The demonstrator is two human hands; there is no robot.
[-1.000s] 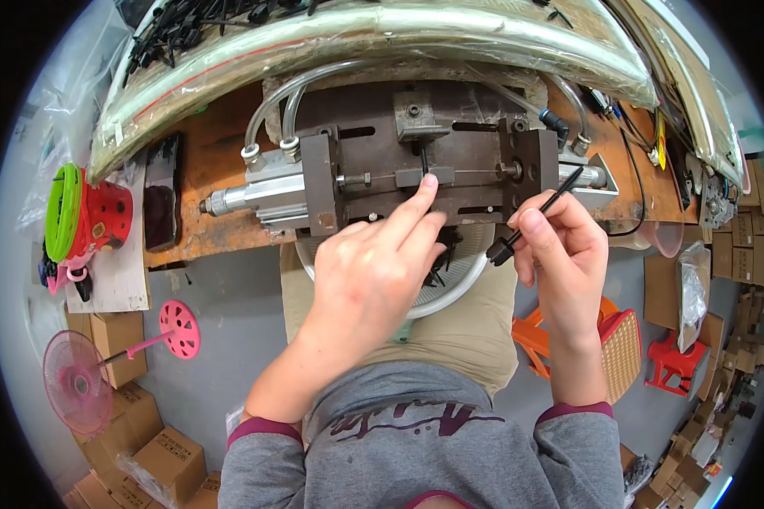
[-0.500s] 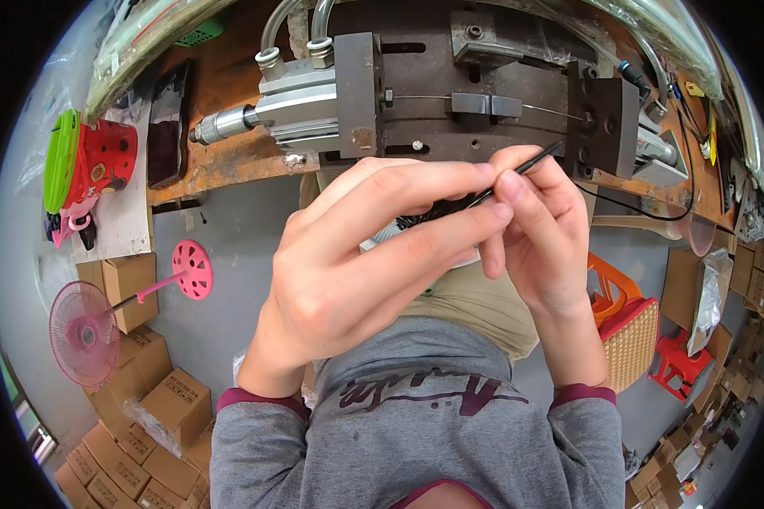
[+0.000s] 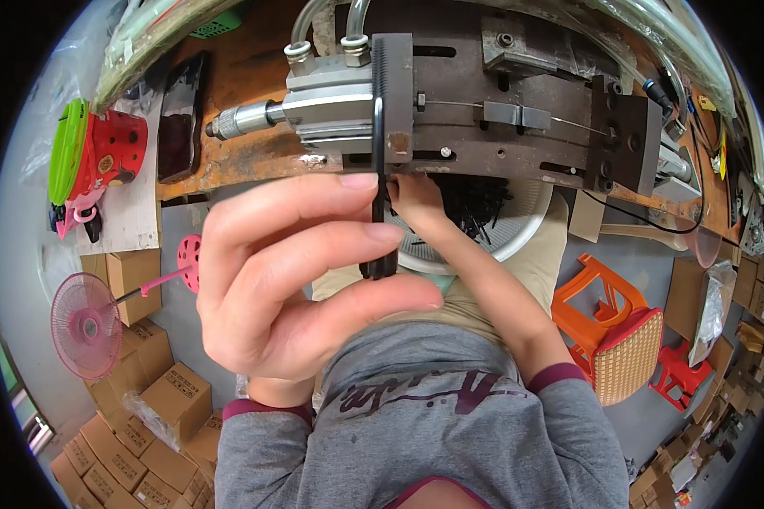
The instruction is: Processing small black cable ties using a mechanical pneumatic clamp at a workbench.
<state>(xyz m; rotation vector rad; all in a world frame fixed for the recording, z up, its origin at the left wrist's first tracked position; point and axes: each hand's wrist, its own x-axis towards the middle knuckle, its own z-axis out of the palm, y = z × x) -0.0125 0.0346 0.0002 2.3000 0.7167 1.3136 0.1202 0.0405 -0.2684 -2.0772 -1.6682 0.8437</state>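
Observation:
My left hand (image 3: 289, 280) is raised close to the camera. Between its fingertips and thumb it pinches a slim black comb-like stick (image 3: 379, 161), held upright, with fine teeth along its top end. Behind it, a white basket (image 3: 530, 237) on my lap holds many thin black pieces (image 3: 480, 208). My right hand (image 3: 418, 202) reaches down at the basket's far left side, under the bench edge, with its fingers curled. What those fingers hold, if anything, is hidden.
On the bench sits a dark metal fixture (image 3: 450, 76) with an air cylinder (image 3: 331, 106), hoses and a taut thin rod. At left are a red bucket (image 3: 115, 153), a phone (image 3: 181, 119) and a pink fan (image 3: 85, 325). At right stands an orange chair (image 3: 598, 293); cartons (image 3: 176, 397) are stacked lower left.
My hands have parted. The left has brought the black stick up and turned it upright; the right has let go of it and moved left, down to the basket. The view has shifted slightly.

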